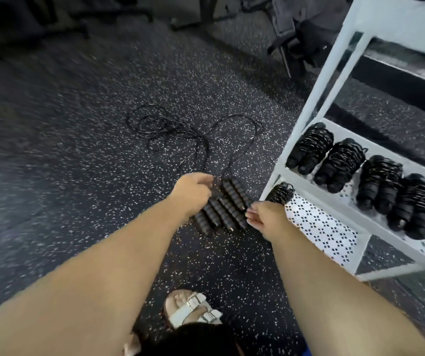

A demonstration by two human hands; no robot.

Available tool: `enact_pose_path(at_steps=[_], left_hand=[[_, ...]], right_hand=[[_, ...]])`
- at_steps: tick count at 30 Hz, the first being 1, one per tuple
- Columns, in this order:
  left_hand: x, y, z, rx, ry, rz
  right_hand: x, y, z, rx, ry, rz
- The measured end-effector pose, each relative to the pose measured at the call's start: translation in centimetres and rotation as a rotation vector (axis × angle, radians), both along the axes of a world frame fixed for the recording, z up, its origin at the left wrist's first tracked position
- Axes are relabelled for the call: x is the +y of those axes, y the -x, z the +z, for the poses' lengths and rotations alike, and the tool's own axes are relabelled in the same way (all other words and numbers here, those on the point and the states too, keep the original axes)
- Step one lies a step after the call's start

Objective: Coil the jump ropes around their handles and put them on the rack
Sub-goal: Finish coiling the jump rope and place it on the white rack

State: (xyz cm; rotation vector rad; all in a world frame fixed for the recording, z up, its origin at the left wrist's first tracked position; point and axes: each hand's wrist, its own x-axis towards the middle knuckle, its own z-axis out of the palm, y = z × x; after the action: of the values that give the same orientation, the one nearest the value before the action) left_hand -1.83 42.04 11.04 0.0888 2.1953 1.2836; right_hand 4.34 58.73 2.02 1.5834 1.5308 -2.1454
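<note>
Jump rope handles (223,209) lie on the floor (77,176) just beside the white rack (319,80), cords (180,132) trailing away from it; left hand (193,192) grip curled over their far ends, hold undeterminable; right hand (264,218) grip loosely curled, empty, nearer the rack; advise lifting one pair and freeing its cord before winding.

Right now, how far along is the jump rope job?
Done: four coiled bundles on the rack, a fifth bundle lower down. In hand: left hand and right hand are at the handles on the floor, hold unclear. Left: their loose ropes lie uncoiled, none racked.
</note>
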Motion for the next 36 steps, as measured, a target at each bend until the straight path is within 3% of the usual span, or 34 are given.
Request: enact_pose_path(at_steps=[5, 10, 16, 21, 32, 36], left_hand=[[-4.9, 0.0, 2.4, 0.049, 0.019, 0.115], [-8.7, 2.2, 0.6, 0.035, 0.045, 0.203], [-11.0, 6.2, -6.7, -0.030, 0.060, 0.223], [-11.5, 8.9, -12.6, -0.076, 0.066, 0.197], [-12.9, 10.8, -20.7, -0.159, 0.110, 0.178], [-13.3, 10.3, -21.3, -0.188, 0.116, 0.178]], right_hand=[[-3.4, 1.0, 3.9, -0.008, 0.073, 0.063], [-6.0, 3.2, 3.0, -0.075, -0.034, 0.175], [-8.4, 8.3, -3.2, -0.164, -0.565, 0.785], [-9.6, 12.4, -9.1, -0.269, -0.725, 1.054], [-10.6, 14.9, -16.8, -0.434, -1.145, 1.241], [-11.3, 14.7, -17.6, -0.519, -1.107, 1.205]])
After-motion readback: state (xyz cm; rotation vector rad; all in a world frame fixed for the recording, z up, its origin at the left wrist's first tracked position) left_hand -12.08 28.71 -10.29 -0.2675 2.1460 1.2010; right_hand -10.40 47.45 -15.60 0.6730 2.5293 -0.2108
